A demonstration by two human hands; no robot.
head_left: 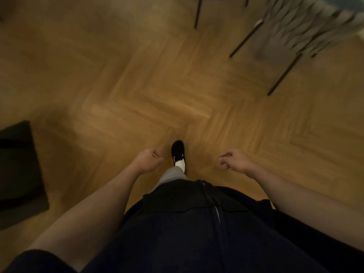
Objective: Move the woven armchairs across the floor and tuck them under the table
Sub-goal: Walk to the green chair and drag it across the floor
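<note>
A woven armchair (307, 26) with thin dark metal legs stands at the top right, blurred by motion. My left hand (147, 159) hangs in front of my body with its fingers curled into a loose fist, holding nothing. My right hand (235, 159) is level with it, fingers loosely curled with the thumb near the fingertips, also with nothing in it. Both hands are far from the chair, over bare floor. No table top is in view.
Herringbone wooden floor (137, 85) fills the view. A dark mat or cushion (17, 170) lies at the left edge. Two more thin dark legs (198, 12) show at the top. My foot in a black shoe (177, 152) is stepping forward between my hands.
</note>
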